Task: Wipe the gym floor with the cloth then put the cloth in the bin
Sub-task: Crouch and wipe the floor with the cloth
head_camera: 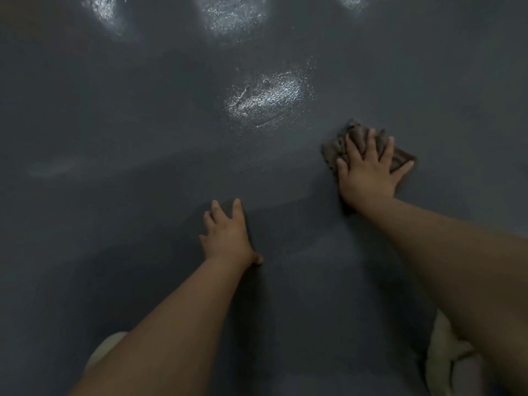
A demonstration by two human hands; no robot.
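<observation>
A crumpled grey-brown cloth [337, 147] lies flat on the dark grey gym floor [143, 124] at the right of the view. My right hand [368, 172] presses down on the cloth with fingers spread, covering most of it. My left hand [228, 235] rests palm down on the bare floor nearer to me, left of the cloth, fingers apart and holding nothing. No bin is in view.
Bright light reflections shine on the floor ahead [265, 98] and along the top edge. Pale fabric over my knees shows at the bottom left [105, 347] and bottom right [445, 358].
</observation>
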